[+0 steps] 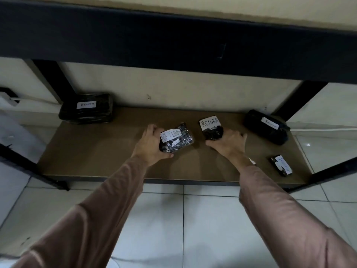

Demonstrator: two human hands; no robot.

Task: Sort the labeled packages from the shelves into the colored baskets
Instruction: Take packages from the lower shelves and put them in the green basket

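Down on the lowest level, a brown shelf board [108, 151] carries five black-wrapped packages, each with a white paper label. The left hand [149, 145] grips a crinkled package [179, 141] near the middle of the board: the thumb curls under its near edge and the fingers wrap round its left end. Its label reads "RETURN" and the package sits tilted. Whether it is clear of the board or touching it I cannot tell.

Just to its right, and apart from it, the right hand [229, 143] holds a rounded package [212, 132]. The fingers are curled over its right side and the thumb lies along its near side. Its label, also "RETURN", stands up at the far end.

A large package [87, 110] lies at the back left corner of the board, against the pale wall [173, 89], its label reading "Return". A long package [264, 127] lies at an angle near the back right corner, labelled likewise. A small package [281, 165] lies near the front right corner; the writing on it is too blurred to read.

Both arms wear brownish-pink sleeves [96, 209]. The dark edge of the upper shelf [173, 41] crosses above, and white floor tiles [202, 219] run below the board's front edge.
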